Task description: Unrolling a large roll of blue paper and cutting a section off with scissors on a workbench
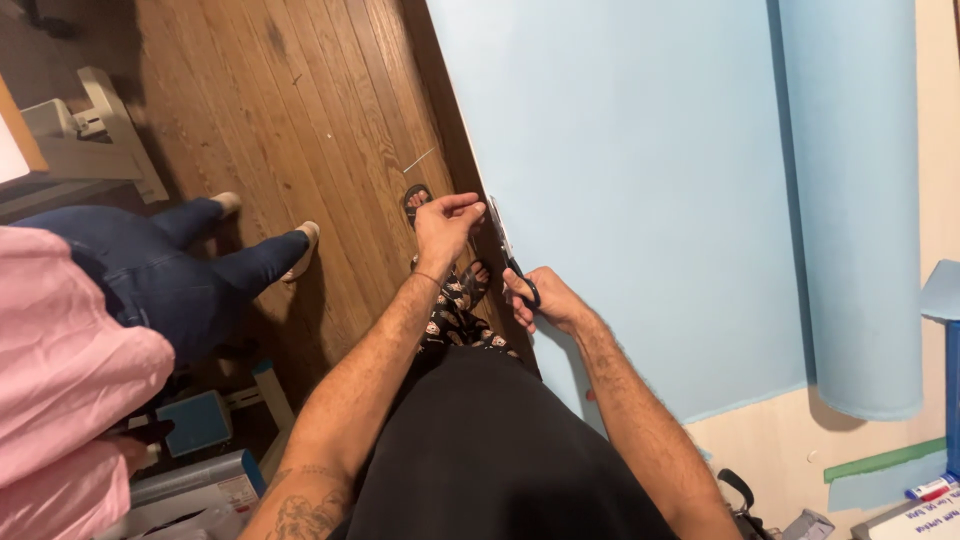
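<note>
Single head view, looking steeply down from wearer's head along both forearms. Close range: hands mid-frame. Worktop (760,440) with blue sheet (640,190) fills right half, wood floor (300,110) left. No second view shares the scene.

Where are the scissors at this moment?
In the head view, the scissors sit just right of centre at the left edge of the light blue sheet, handles in the right hand, blades pointing toward the left hand.

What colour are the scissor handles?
Black, on the scissors in the right hand, head view.
</note>
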